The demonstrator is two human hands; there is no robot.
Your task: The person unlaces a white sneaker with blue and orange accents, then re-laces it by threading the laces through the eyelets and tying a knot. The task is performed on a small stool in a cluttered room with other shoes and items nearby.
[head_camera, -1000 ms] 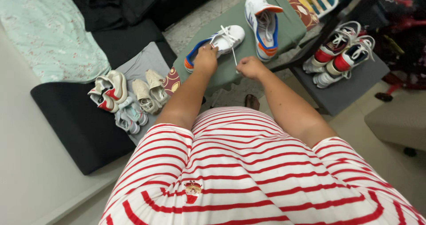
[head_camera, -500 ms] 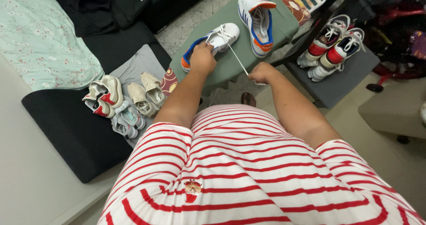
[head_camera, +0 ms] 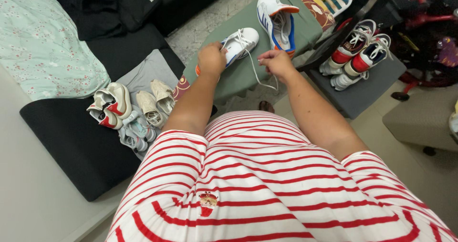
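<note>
A white sneaker with a blue and orange lining (head_camera: pixel 241 41) lies on a green padded stool (head_camera: pixel 238 75). My left hand (head_camera: pixel 211 60) grips its heel side. My right hand (head_camera: pixel 275 62) pinches the sneaker's white lace (head_camera: pixel 254 72), which hangs in a slack loop from the eyelets down past the stool edge. The matching second sneaker (head_camera: pixel 276 20) lies farther back on the same stool, its opening up.
Several small shoes (head_camera: pixel 133 108) lie on a grey cloth over a black cushion (head_camera: pixel 71 132) at the left. A red and white pair of sneakers (head_camera: pixel 360 51) rests on a grey seat (head_camera: pixel 362 94) at the right. A pale floral blanket (head_camera: pixel 43 46) is at far left.
My right hand, which had pulled the lace taut toward me, has moved back up near the sneaker, so the lace now hangs slack. My left hand stays on the shoe.
</note>
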